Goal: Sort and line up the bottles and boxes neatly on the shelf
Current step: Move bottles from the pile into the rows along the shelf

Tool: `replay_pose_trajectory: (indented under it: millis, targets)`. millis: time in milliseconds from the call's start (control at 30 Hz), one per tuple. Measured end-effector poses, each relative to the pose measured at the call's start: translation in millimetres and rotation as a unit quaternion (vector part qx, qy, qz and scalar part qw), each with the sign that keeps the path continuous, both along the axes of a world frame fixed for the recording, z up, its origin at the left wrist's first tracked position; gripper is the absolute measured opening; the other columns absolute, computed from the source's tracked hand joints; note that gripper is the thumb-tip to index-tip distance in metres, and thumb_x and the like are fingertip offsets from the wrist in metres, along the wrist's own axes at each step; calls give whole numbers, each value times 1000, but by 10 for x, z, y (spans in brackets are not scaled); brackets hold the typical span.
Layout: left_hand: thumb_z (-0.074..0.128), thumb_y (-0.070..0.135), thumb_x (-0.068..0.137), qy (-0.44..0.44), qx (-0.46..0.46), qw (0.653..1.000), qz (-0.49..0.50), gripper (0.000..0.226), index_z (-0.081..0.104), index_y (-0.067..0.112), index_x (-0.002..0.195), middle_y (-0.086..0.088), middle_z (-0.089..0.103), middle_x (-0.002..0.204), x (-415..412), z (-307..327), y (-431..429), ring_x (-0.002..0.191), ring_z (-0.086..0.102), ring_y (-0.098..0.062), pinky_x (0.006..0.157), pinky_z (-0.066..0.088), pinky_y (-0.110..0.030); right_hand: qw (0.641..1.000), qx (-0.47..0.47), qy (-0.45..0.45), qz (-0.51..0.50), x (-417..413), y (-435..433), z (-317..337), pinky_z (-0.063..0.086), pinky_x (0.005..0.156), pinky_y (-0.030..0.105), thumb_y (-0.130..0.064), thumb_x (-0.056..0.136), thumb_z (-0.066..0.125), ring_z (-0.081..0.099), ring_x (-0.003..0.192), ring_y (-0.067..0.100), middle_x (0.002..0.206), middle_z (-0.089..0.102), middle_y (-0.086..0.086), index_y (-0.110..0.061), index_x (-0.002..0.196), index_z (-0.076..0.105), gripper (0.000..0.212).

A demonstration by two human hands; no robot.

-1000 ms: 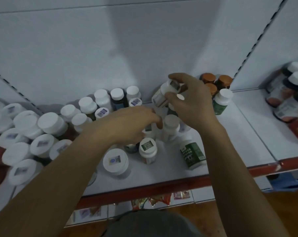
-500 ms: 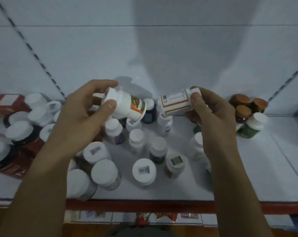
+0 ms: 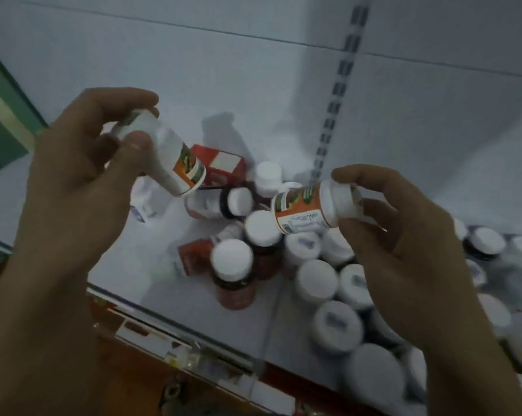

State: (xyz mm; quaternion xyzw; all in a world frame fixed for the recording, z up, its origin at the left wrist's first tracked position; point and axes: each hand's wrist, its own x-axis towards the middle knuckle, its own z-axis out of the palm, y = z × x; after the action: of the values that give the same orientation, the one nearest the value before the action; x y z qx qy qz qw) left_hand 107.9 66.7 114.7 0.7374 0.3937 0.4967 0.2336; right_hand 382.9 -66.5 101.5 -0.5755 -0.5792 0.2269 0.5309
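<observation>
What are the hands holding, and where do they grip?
The left hand grips a white orange-labelled bottle by its cap end; the right hand pinches a matching bottle by its cap end.

Green panel [image 3: 1, 127] far L, brown floor [image 3: 130, 388] below.

2 hands [image 3: 73, 187] [image 3: 409, 253] with 2 tilted bottles [image 3: 166, 157] [image 3: 310, 205]
</observation>
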Motion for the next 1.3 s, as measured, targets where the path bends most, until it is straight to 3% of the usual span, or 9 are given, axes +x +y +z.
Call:
replay_pose_trajectory:
  millis: [233,367,433,500,667,833,1000,1133,1300]
  targets:
    - [51,22,96,-47,-47,998,22,35,60,49,115,5,63,130,-1293,-265,1183,118,62,-23,95,53,-62,995,11,-67,-73,-1585,952,1,56,84,24,1,94,60,66,110,11,123,65,-5,-30,125,60,44]
    - [54,17,98,-48,-85,995,16,32,62,41,117,14,64,124,-1764,-477,1547,111,65,-17,95,54,-58,988,-7,-112,-107,-2092,1573,-24,57,85,29,-5,95,62,67,102,12,122,63,-3,-29,128,59,41]
    - [55,19,97,-61,-110,992,1,30,62,38,119,13,65,124,-1928,-564,1672,111,65,-17,96,55,-56,975,-23,-165,-146,-2251,1926,-21,49,89,13,-10,95,62,61,98,10,118,59,-7,-28,129,59,38]
    - [56,19,97,-66,-121,990,-13,29,62,37,119,14,65,124,-2040,-622,1803,112,65,-15,96,56,-48,958,-68,-230,-155,-2366,2320,-46,36,79,0,-14,95,64,52,91,11,112,57,-3,-27,127,60,35]
    - [58,6,101,-45,-139,986,-82,28,63,21,123,3,66,121,-2107,-730,2032,111,64,-10,84,50,-14,913,-201,-315,-166,-2564,3082,-283,57,77,35,-38,93,67,64,83,25,96,68,9,-12,103,70,28]
    - [60,4,99,-50,-163,977,-128,34,62,29,122,3,63,127,-2137,-833,2128,121,59,-12,91,54,-22,851,-210,-438,-199,-2628,3353,-543,42,56,32,-60,91,63,56,65,26,73,55,7,-10,72,55,54]
    - [61,3,99,-56,-164,972,-159,33,63,23,124,0,62,127,-2181,-839,2211,123,58,-16,92,56,-29,870,-201,-408,-192,-2600,3407,-657,42,58,32,-66,89,60,57,68,26,78,58,7,-12,83,61,55]
    - [61,3,99,-58,-169,971,-160,33,64,24,123,2,62,126,-2202,-810,2242,123,58,-14,91,56,-24,881,-218,-380,-177,-2561,3383,-637,38,63,28,-42,86,70,58,79,26,89,60,8,-13,93,66,30]
    - [60,1,99,-55,-160,971,-169,34,64,26,123,5,63,126,-2179,-763,2220,120,59,-12,88,54,-19,908,-209,-317,-179,-2522,3379,-636,37,60,27,-38,77,77,57,79,21,86,65,5,-10,85,66,31]
